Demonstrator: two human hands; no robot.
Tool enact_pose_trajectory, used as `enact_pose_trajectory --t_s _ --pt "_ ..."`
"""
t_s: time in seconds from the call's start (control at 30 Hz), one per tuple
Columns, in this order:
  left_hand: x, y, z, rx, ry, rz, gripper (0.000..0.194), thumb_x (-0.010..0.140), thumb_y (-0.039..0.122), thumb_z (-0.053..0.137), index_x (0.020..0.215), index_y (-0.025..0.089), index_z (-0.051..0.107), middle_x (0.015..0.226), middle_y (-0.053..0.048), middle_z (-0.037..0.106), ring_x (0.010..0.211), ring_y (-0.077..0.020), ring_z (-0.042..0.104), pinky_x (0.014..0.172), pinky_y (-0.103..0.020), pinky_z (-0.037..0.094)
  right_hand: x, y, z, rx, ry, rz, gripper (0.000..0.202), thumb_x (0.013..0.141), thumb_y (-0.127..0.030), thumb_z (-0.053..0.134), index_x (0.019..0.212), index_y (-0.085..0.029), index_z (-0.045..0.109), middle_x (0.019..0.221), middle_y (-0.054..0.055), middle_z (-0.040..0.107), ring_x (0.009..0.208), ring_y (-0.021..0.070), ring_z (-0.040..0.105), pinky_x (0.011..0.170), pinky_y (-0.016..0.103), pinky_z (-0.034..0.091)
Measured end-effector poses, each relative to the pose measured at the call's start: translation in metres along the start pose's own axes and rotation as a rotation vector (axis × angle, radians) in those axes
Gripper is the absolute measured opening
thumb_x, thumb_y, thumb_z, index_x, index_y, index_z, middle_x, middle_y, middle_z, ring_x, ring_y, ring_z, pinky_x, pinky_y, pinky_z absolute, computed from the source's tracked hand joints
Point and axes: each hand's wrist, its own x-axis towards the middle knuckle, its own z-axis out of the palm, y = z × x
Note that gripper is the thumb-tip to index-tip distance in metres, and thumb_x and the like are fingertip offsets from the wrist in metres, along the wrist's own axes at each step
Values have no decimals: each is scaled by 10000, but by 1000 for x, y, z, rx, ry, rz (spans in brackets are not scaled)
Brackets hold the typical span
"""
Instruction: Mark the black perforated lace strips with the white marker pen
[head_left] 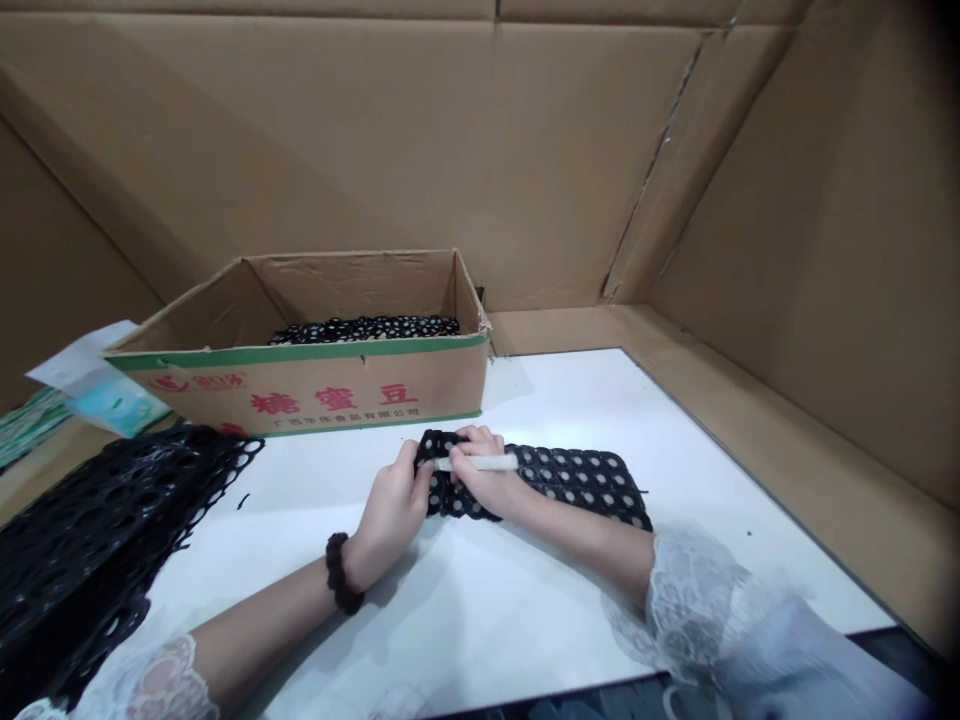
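Observation:
A black strip with rows of round, pale-centred holes point(581, 478) lies across the white board in the middle. My left hand point(395, 500) pinches the strip's left end, its fingers closed on the edge. My right hand point(487, 478) is closed round a white pen-like tool point(491, 463), whose tip points left at the strip close to my left fingertips. The exact contact of the tip is too small to tell. The strip's right part extends behind my right forearm.
Behind my hands stands an open cardboard box point(360, 395) holding black perforated pieces point(367, 328). Black perforated sheets point(82, 530) are heaped at the left, near a white and blue packet point(112, 385). Cardboard walls point(375, 140) enclose the white board point(570, 390).

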Motion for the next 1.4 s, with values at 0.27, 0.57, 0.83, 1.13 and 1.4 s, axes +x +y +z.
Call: enact_pose_trajectory --t_s 0.27,0.57,0.83,1.13,1.4 --pt "10 -13 -8 -7 -37 -34 105 833 305 363 845 210 407 668 -11 550 616 -187 536 557 -269 362 7 8 -8 223 -43 63 360 776 -195 367 435 -186 484 832 28 594 993 169 493 896 296 318" --pt "12 -18 -20 -616 -302 -261 247 781 380 473 867 151 503 734 -25 572 634 -149 523 572 -256 390 1 4 -13 152 -77 -16 340 744 -150 415 414 -182 492 891 20 571 1034 186 458 930 338 285" --pt "0 -14 -25 -603 -372 -293 225 751 357 521 673 151 475 520 36 479 448 -88 426 448 -211 322 0 -2 -14 85 -93 -41 335 759 -156 436 435 -175 519 907 25 542 1032 194 437 913 385 273" --pt "-2 -18 -16 -461 -262 -184 158 791 310 448 734 164 469 456 67 409 389 -76 368 419 -197 287 -1 2 -11 -30 -124 -66 321 795 -207 431 493 -166 531 988 24 511 1042 194 411 891 395 264" --pt "-12 -8 -13 19 -117 19 137 840 280 358 810 187 454 648 -12 551 557 -157 487 542 -253 336 -5 3 -4 -188 -102 -169 256 820 -303 438 636 -190 577 1027 43 477 1049 202 376 843 385 283"
